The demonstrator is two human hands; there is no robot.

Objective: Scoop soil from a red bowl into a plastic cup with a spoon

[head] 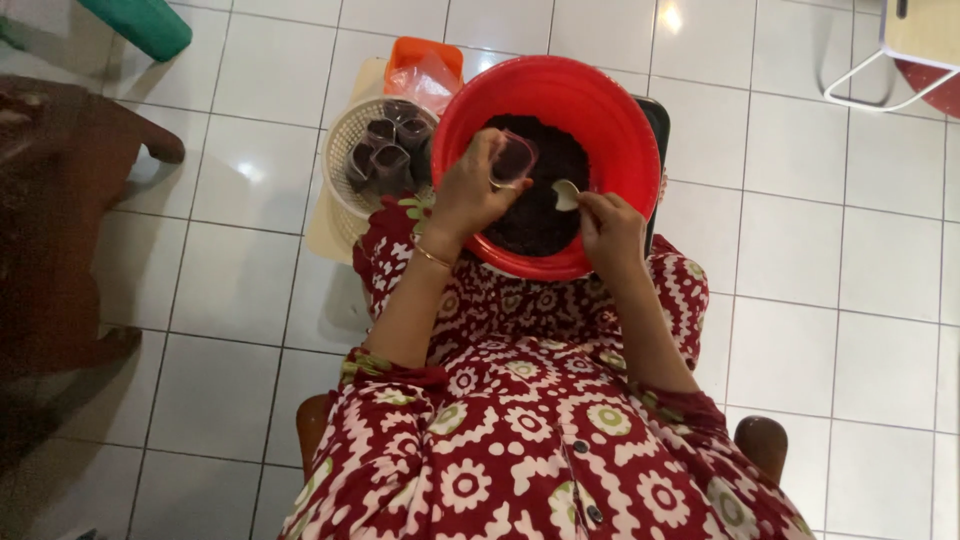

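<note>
White floor tiles surround a red basin (600,95) of dark filling at upper centre. Left hand (468,190) grips a small clear cup (513,157); right hand (610,228) pinches a spoon (566,194). Keeping the cup tilted over the basin would catch spills.

Red basin (600,100), round, w/ near-black dark fill (540,215) inside. Small clear cup (515,157) w/ pinkish tint, held over it. Pale cream spoon (566,194). Cream-white lattice basket (345,150) at basin's left edge, dark grey-purple cups (388,155) in it. Orange container (425,55) behind, clear plastic on top. Dress (530,440): deep red, white & olive-green flower rings. Gold bangle (432,258). White glossy floor tiles (800,330), grey grout. Green object (140,22) at floor's top-left corner.
</note>
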